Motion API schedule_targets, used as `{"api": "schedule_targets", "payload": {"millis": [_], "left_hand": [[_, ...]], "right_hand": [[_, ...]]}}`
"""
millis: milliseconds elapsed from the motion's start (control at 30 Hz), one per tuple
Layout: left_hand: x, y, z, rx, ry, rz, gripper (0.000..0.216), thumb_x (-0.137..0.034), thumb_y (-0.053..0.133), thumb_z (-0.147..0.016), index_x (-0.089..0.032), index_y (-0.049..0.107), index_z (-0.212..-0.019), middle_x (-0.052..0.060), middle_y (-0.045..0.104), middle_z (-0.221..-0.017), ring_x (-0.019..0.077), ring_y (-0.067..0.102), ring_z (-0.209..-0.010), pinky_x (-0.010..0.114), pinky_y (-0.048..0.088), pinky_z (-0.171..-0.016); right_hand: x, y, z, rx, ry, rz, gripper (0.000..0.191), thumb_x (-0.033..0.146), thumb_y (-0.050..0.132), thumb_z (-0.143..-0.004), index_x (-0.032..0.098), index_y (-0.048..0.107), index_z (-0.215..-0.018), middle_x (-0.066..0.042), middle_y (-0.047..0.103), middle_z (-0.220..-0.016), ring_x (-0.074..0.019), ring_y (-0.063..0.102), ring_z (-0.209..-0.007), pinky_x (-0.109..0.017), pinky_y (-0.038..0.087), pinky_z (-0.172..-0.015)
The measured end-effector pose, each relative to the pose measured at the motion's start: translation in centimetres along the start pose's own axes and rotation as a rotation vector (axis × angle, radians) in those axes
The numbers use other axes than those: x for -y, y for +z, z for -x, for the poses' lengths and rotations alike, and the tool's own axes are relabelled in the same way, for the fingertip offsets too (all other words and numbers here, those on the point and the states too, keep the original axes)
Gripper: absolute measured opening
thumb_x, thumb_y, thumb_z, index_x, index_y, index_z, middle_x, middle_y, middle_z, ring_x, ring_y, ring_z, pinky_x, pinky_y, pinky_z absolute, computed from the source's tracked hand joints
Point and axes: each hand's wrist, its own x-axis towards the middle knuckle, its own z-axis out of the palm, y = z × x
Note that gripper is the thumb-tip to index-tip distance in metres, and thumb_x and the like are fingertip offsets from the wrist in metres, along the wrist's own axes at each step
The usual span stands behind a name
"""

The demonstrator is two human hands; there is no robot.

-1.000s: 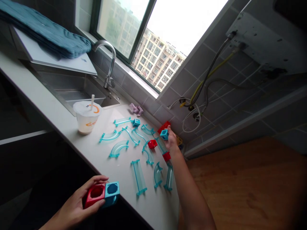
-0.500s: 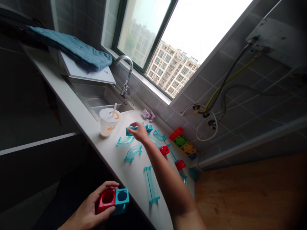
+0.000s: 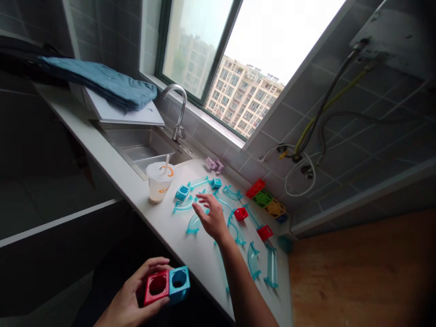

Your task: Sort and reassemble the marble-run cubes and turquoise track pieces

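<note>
Below the counter's front edge, my left hand (image 3: pixel 136 290) grips a red cube block (image 3: pixel 157 288) with a round hole, joined to a blue cube block (image 3: pixel 179 279). Over the counter, my right hand (image 3: pixel 211 216) is open with its fingers apart and holds nothing. Just beyond its fingers, a blue cube block (image 3: pixel 182 192) sits at one end of a straight translucent track piece (image 3: pixel 199 182), and another blue cube (image 3: pixel 215 184) sits at the other end. Curved translucent track pieces (image 3: pixel 195 223) lie around the hand. To its right stands a red cube (image 3: pixel 240 214).
A lidded cup with a straw (image 3: pixel 159 181) stands beside the sink (image 3: pixel 146 145). More red, green and yellow blocks (image 3: pixel 262 198) line the wall. Several track pieces (image 3: pixel 271 268) lie toward the near right, by another red block (image 3: pixel 265 232). A tap (image 3: pixel 179 113) rises behind the sink.
My right hand has let go of the blue cube block, leaving it on the counter, and has drawn back toward me. My left hand still holds its red and blue blocks.
</note>
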Motion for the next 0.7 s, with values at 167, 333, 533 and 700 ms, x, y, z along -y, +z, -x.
{"api": "schedule_targets", "payload": {"millis": [167, 333, 533, 700], "left_hand": [[-2.0, 0.8, -1.2, 0.150, -0.046, -0.065, 0.055, -0.057, 0.080, -0.079, -0.028, 0.064, -0.123, 0.009, 0.077, -0.121, 0.0325, 0.076, -0.108, 0.038, 0.065, -0.089], [-3.1, 3.5, -2.3, 0.426, 0.017, -0.183, 0.055, -0.053, 0.081, -0.081, -0.030, 0.064, -0.127, 0.009, 0.077, -0.127, 0.0350, 0.074, -0.114, 0.041, 0.065, -0.094], [-6.0, 4.3, -7.0, 0.156, 0.144, -0.351, 0.050, -0.054, 0.075, -0.086, -0.025, 0.060, -0.123, 0.011, 0.072, -0.132, 0.0316, 0.074, -0.110, 0.042, 0.066, -0.090], [-8.7, 4.6, -12.4, 0.135, 0.337, -0.486, 0.054, -0.047, 0.078, -0.085, -0.023, 0.057, -0.128, 0.012, 0.069, -0.133, 0.0277, 0.073, -0.107, 0.041, 0.063, -0.092]], "right_hand": [[1.3, -1.9, 14.7, 0.159, 0.048, -0.302, 0.052, 0.040, 0.081, -0.087, 0.030, 0.065, -0.135, -0.007, 0.069, -0.126, -0.0236, 0.069, -0.110, -0.035, 0.057, -0.094], [0.4, -1.8, 22.7, -0.116, 0.132, -0.347, 0.046, 0.032, 0.083, -0.079, 0.031, 0.072, -0.124, -0.005, 0.067, -0.109, -0.0235, 0.068, -0.098, -0.035, 0.057, -0.087], [-4.1, -4.6, 27.8, -0.709, 0.304, -0.025, 0.022, 0.030, 0.071, -0.091, 0.028, 0.069, -0.113, -0.007, 0.064, -0.110, -0.0255, 0.066, -0.103, -0.039, 0.056, -0.089], [-8.8, -5.6, 30.5, -1.080, 0.419, 0.345, 0.012, 0.035, 0.067, -0.094, 0.023, 0.064, -0.094, -0.011, 0.062, -0.109, -0.0303, 0.064, -0.107, -0.050, 0.053, -0.096]]}}
